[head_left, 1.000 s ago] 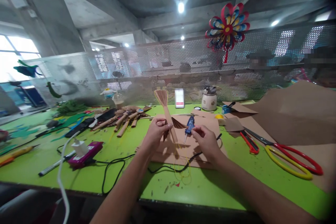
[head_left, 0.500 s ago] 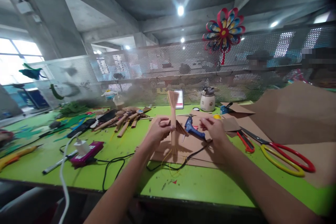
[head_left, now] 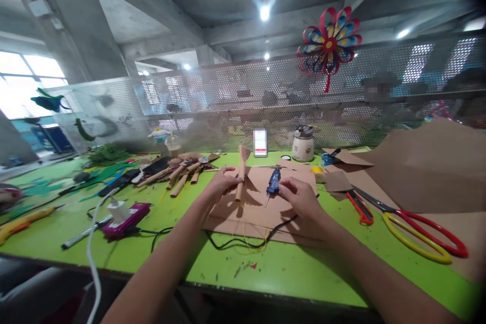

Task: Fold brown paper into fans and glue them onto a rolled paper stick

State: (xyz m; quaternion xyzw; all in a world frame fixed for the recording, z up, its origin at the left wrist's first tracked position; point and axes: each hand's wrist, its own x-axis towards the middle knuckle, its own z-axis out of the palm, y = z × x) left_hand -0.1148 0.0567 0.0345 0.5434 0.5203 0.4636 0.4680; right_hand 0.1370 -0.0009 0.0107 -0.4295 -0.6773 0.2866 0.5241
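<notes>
My left hand [head_left: 223, 184] is closed on a brown paper craft piece [head_left: 240, 185], a rolled tube with a pleated fan at its top and another on its right side. Yellow thread [head_left: 246, 228] trails below it. My right hand [head_left: 301, 197] has its fingers closed on a blue glue gun [head_left: 273, 182], whose nozzle points down and slightly left. Part of the gun is hidden behind the fingers. Both hands are over a brown cardboard sheet [head_left: 224, 220], with the black cord [head_left: 243, 245] lying across its front edge.
Large scissors [head_left: 417, 233] and a red utility knife [head_left: 360, 207] lie on the right, beside big brown paper [head_left: 429, 172]. Several paper rolls [head_left: 182, 177] are piled back left. A magenta power strip [head_left: 127, 223] is on the left. A jar-like bottle [head_left: 302, 144] and a phone [head_left: 260, 143] stand behind.
My right hand has closed on the glue gun and turned it so its nozzle points down. My left hand has lowered the paper piece and moved it slightly left.
</notes>
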